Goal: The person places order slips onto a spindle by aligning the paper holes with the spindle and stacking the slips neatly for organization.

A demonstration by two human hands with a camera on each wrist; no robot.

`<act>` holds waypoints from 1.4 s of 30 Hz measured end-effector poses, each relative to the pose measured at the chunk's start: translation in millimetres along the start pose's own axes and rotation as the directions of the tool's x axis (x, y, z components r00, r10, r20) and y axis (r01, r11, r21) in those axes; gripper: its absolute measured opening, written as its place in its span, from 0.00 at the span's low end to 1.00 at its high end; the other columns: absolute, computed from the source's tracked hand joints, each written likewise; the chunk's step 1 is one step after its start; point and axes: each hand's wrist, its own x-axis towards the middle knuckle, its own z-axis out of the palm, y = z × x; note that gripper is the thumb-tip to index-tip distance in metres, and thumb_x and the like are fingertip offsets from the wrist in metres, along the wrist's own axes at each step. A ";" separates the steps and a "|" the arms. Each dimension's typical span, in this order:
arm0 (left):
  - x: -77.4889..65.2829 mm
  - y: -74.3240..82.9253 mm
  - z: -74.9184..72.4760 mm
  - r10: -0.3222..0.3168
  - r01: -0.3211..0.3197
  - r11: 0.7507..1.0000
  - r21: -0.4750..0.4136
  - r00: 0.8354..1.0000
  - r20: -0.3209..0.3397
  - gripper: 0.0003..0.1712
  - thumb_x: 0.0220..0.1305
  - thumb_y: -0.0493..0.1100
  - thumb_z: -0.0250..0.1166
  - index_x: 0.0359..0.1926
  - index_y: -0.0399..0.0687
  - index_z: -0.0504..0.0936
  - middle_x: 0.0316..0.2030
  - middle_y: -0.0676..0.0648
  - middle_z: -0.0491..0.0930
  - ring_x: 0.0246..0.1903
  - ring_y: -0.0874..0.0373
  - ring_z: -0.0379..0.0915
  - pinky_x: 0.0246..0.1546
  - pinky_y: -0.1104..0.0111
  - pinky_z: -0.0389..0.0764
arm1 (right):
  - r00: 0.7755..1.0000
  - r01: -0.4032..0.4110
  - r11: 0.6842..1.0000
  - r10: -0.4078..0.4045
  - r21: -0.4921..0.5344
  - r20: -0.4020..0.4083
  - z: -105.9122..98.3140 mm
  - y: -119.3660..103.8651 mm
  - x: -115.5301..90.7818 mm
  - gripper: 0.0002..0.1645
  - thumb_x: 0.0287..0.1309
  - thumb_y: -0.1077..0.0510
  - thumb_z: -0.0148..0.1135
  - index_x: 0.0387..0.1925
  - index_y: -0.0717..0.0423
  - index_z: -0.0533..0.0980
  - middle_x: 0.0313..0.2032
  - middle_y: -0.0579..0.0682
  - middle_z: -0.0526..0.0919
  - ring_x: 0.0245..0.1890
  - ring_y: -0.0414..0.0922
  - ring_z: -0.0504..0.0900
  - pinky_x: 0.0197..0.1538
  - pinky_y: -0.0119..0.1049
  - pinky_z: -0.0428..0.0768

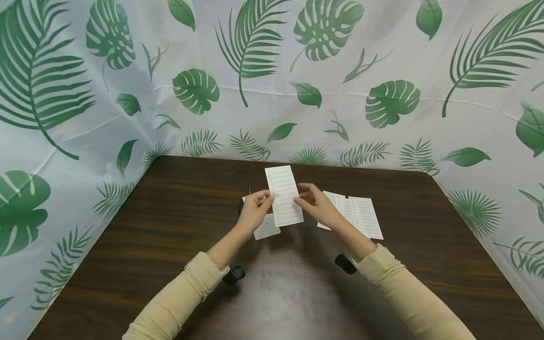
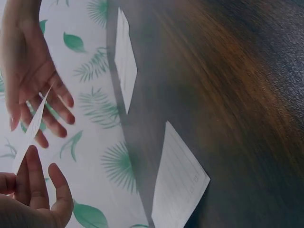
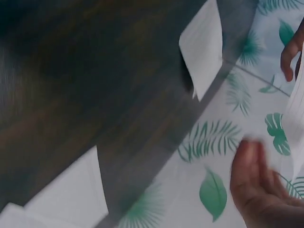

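Note:
My left hand [image 1: 255, 208] pinches a white lined checklist sheet [image 1: 284, 196] by its left edge and holds it up above the table. In the left wrist view the same sheet [image 2: 33, 128] is seen nearly edge-on between the two hands. My right hand [image 1: 318, 205] is at the sheet's right edge with its fingers spread and relaxed; its fingers [image 3: 249, 159] look blurred and apart from the sheet in the right wrist view. Below the left hand lies another lined paper [image 1: 267, 229], partly hidden. Under the right forearm lie several lined sheets [image 1: 367, 219], overlapping.
The dark wood table [image 1: 170, 245] runs back to a white curtain [image 1: 263, 118] with green leaf prints. Beside the left hand a black object [image 1: 240, 207] with a thin upright line is mostly hidden. Black wrist devices [image 1: 233, 275] sit by both cuffs.

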 end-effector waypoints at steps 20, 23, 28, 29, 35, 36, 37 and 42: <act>20.3 8.7 -30.3 -0.088 0.087 0.996 -0.019 0.986 -0.141 0.16 0.66 0.37 0.58 0.51 0.31 0.77 0.26 0.43 0.84 0.21 0.63 0.78 0.27 0.70 0.84 | 0.996 -0.083 0.992 0.079 0.095 0.039 5.7 -13.7 13.1 0.11 0.65 0.64 0.53 0.39 0.73 0.75 0.27 0.58 0.82 0.21 0.39 0.73 0.23 0.27 0.72; 26.7 13.2 -40.2 -0.091 0.089 0.996 -0.019 0.986 -0.143 0.15 0.67 0.37 0.56 0.47 0.28 0.78 0.19 0.51 0.79 0.18 0.65 0.75 0.21 0.75 0.81 | 0.995 -0.082 0.992 0.077 0.092 0.057 8.7 -17.3 18.4 0.11 0.65 0.64 0.53 0.39 0.72 0.75 0.28 0.59 0.82 0.22 0.40 0.73 0.23 0.27 0.72; 35.0 20.3 -52.0 -0.117 0.120 0.993 0.010 0.985 -0.127 0.14 0.65 0.37 0.59 0.44 0.27 0.77 0.16 0.56 0.77 0.16 0.66 0.73 0.17 0.80 0.77 | 0.994 -0.097 0.992 0.093 0.083 0.049 12.0 -26.4 28.3 0.12 0.65 0.63 0.53 0.39 0.72 0.75 0.28 0.59 0.82 0.21 0.42 0.72 0.24 0.27 0.71; 36.4 21.2 -53.3 -0.128 0.131 0.991 0.016 0.984 -0.127 0.14 0.65 0.37 0.60 0.44 0.27 0.78 0.15 0.56 0.76 0.16 0.66 0.73 0.17 0.80 0.77 | 0.994 -0.105 0.991 0.102 0.082 0.046 12.3 -28.3 30.0 0.12 0.65 0.63 0.53 0.39 0.72 0.75 0.28 0.58 0.82 0.21 0.41 0.72 0.24 0.27 0.71; 42.7 22.3 -56.1 -0.152 0.163 0.985 0.056 0.974 -0.167 0.13 0.63 0.40 0.63 0.39 0.29 0.80 0.17 0.55 0.74 0.18 0.65 0.71 0.15 0.80 0.74 | 0.988 -0.147 0.987 0.143 0.072 0.050 12.7 -32.9 37.9 0.12 0.65 0.63 0.52 0.38 0.71 0.75 0.27 0.54 0.81 0.22 0.42 0.71 0.24 0.27 0.71; 43.3 22.2 -56.2 -0.149 0.162 0.985 0.063 0.973 -0.176 0.14 0.63 0.40 0.62 0.38 0.29 0.81 0.18 0.55 0.74 0.18 0.66 0.71 0.14 0.80 0.74 | 0.988 -0.151 0.986 0.148 0.072 0.052 12.6 -33.0 38.7 0.12 0.65 0.63 0.52 0.38 0.71 0.75 0.26 0.53 0.81 0.22 0.43 0.71 0.25 0.27 0.70; 43.9 22.0 -56.3 -0.145 0.160 0.985 0.068 0.972 -0.184 0.14 0.63 0.40 0.62 0.38 0.29 0.81 0.18 0.55 0.73 0.18 0.66 0.70 0.14 0.81 0.73 | 0.987 -0.155 0.985 0.152 0.075 0.052 12.5 -33.6 39.1 0.12 0.66 0.63 0.52 0.38 0.71 0.75 0.26 0.53 0.80 0.23 0.43 0.71 0.25 0.28 0.70; 47.8 20.9 -58.6 -0.141 0.156 0.986 0.061 0.969 -0.202 0.14 0.64 0.40 0.61 0.38 0.29 0.81 0.20 0.52 0.74 0.18 0.66 0.68 0.14 0.80 0.72 | 0.989 -0.147 0.985 0.143 0.087 0.047 12.1 -33.7 43.4 0.13 0.66 0.62 0.51 0.39 0.71 0.75 0.21 0.49 0.75 0.19 0.40 0.67 0.23 0.28 0.67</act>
